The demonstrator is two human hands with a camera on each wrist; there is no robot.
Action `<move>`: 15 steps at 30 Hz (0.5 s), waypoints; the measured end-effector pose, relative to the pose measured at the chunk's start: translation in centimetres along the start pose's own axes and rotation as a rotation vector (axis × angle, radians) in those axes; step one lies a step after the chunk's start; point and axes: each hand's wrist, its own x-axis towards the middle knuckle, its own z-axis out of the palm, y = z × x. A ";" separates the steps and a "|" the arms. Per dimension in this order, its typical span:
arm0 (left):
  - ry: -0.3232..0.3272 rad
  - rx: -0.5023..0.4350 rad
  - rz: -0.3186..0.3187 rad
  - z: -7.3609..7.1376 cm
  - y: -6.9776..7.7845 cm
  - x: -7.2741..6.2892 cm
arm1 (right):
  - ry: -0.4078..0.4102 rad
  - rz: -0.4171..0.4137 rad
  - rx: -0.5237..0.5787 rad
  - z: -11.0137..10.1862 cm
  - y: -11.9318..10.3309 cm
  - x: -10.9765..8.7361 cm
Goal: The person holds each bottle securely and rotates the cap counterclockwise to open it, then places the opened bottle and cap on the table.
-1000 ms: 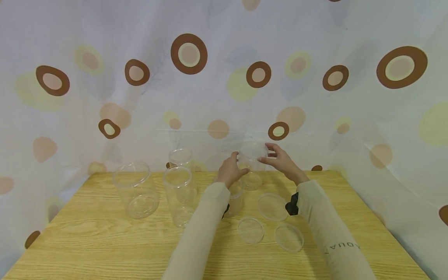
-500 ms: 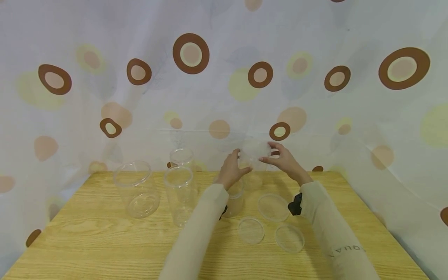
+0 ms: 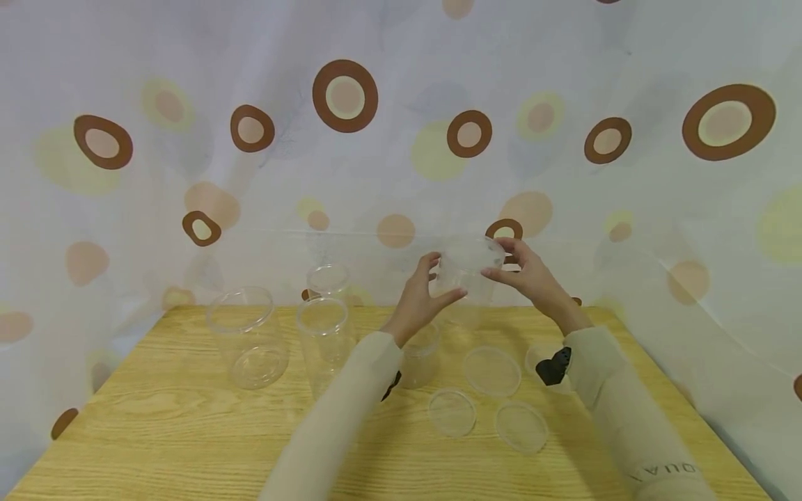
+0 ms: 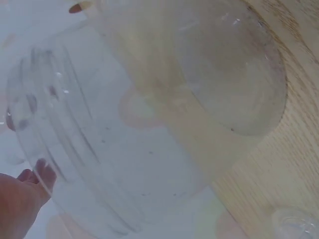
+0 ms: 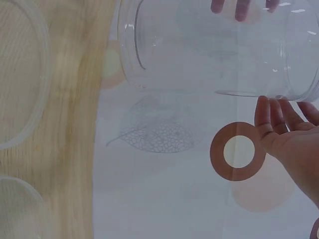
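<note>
In the head view, a large clear plastic jar [image 3: 466,289] is held between both hands near the table's back edge. Its top looks covered by a clear lid. My left hand [image 3: 422,299] grips the jar's left side, thumb in front. My right hand [image 3: 529,278] holds the top rim from the right, thumb in front and fingers behind. The right wrist view shows the jar [image 5: 204,50] lying across the picture, with right-hand fingertips at its rim and other fingertips against the far wall. In the left wrist view, the jar [image 4: 139,149] fills most of the picture.
Clear lids lie on the wooden table [image 3: 156,431], including a larger lid [image 3: 491,371] and two smaller ones; another clear disc is partly behind the right wrist. At left stand a wide jar [image 3: 247,341], a tall jar [image 3: 322,341] and one behind; a shorter jar [image 3: 420,362] is beside the left wrist.
Both hands have moved up and to the right with the jar, which has risen. The right forearm has shifted right, and a clear disc now shows by its wrist.
</note>
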 end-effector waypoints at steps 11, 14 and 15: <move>-0.104 -0.136 0.032 0.5 1.9 -1.6 | -0.045 -0.024 -0.006 -1.0 -1.9 -2.7; -0.114 -0.139 0.028 0.5 2.3 -2.3 | -0.076 -0.041 0.019 -1.0 -2.1 -3.5; -0.116 -0.139 0.027 0.5 2.4 -2.5 | -0.087 -0.044 0.033 -1.0 -2.2 -3.7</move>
